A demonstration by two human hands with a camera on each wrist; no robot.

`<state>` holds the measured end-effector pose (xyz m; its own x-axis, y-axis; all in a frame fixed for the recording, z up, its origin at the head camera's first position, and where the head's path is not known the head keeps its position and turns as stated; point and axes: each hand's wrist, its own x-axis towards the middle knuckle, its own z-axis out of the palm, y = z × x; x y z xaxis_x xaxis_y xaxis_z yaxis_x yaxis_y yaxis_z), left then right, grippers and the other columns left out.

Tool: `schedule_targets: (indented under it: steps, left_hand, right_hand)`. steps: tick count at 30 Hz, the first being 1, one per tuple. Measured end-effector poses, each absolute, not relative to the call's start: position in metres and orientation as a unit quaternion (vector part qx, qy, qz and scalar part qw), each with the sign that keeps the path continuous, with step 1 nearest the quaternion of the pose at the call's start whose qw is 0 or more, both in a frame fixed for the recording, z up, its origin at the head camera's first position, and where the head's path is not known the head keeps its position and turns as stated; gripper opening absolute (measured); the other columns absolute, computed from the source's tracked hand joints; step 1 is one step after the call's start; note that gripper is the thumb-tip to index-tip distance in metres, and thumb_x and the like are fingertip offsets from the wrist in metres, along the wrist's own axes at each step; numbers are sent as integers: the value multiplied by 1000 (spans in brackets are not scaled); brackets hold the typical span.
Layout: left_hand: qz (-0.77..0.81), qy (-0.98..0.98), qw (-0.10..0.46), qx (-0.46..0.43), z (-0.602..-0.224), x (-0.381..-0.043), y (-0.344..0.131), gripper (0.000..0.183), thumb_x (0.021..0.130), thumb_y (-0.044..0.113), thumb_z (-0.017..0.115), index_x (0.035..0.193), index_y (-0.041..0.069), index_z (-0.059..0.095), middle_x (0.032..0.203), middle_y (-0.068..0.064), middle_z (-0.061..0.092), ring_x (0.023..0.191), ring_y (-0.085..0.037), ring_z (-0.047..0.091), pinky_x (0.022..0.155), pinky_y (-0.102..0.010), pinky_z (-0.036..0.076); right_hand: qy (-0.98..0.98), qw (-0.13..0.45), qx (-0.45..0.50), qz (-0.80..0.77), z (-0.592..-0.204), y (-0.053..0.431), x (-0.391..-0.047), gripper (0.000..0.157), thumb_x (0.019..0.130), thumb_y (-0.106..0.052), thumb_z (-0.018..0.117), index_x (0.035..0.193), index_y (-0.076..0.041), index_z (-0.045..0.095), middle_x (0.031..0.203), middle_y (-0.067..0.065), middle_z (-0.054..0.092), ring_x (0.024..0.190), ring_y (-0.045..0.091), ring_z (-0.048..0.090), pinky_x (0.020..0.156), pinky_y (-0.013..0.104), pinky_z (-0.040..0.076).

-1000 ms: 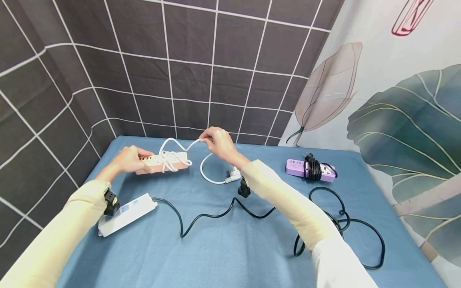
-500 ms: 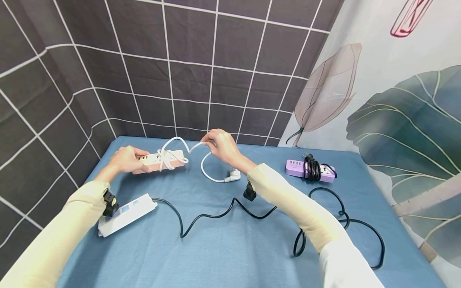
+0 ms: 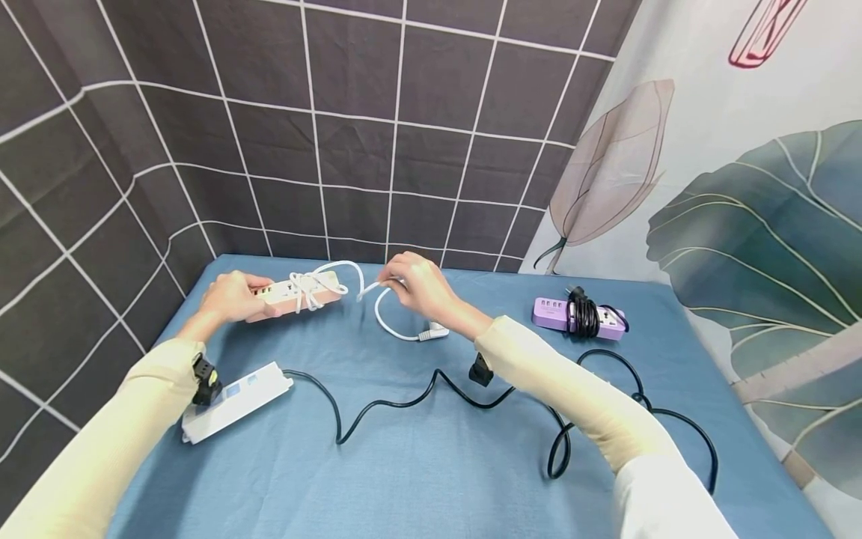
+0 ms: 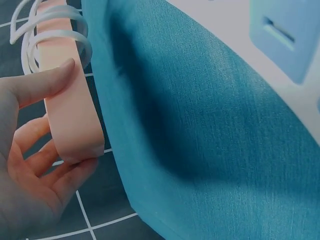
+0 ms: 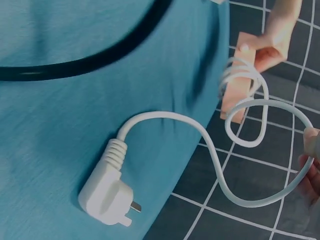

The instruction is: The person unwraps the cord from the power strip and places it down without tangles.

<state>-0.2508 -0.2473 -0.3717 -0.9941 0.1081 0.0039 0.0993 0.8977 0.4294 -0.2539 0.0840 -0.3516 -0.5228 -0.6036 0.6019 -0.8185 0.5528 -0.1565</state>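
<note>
My left hand (image 3: 232,297) grips the near end of a pink-and-white power strip (image 3: 286,308), thumb on one side and fingers under its end in the left wrist view. White cord (image 3: 346,262) is wound several times around the strip's middle. My right hand (image 3: 419,284) pinches a stretch of this cord, right of the strip. From there the cord curves down to a white plug (image 5: 107,197) lying on the blue cloth, partly behind my right hand in the head view. In the right wrist view, only some fingertips (image 5: 311,142) of that hand show at the right edge.
A white power strip (image 3: 236,404) lies under my left wrist. Its black cord (image 3: 397,405) snakes rightward beneath my right forearm into loops. At the right sits a purple power strip (image 3: 552,314) wrapped with black cord (image 3: 584,318). Dark grid-patterned cloth (image 3: 357,150) hangs behind the table.
My right hand has moved slightly down and right with the cord. The loose cord loop has dropped and swung right. The pink strip in my left hand has shifted slightly left and tilted.
</note>
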Motion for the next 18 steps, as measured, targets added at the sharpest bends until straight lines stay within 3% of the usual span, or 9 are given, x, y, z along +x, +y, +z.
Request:
schedule_targets:
  steps: [6, 18]
  left_hand:
    - [227, 973, 0, 35, -372, -251, -249, 60, 73, 30, 75, 125, 3, 62, 125, -29, 59, 101, -39, 56, 73, -45, 41]
    - [240, 970, -13, 19, -369, -248, -249, 59, 73, 30, 76, 124, 3, 63, 124, -29, 59, 99, -38, 55, 73, -43, 39]
  right_hand:
    - [-825, 267, 464, 180, -359, 88, -244, 10, 85, -3, 68, 86, -12, 72, 83, -1, 68, 83, 16, 61, 74, 26, 51]
    - [-812, 239, 514, 140, -378, 95, -245, 13, 85, -2, 66, 83, -12, 74, 82, 0, 67, 77, 15, 57, 69, 23, 49]
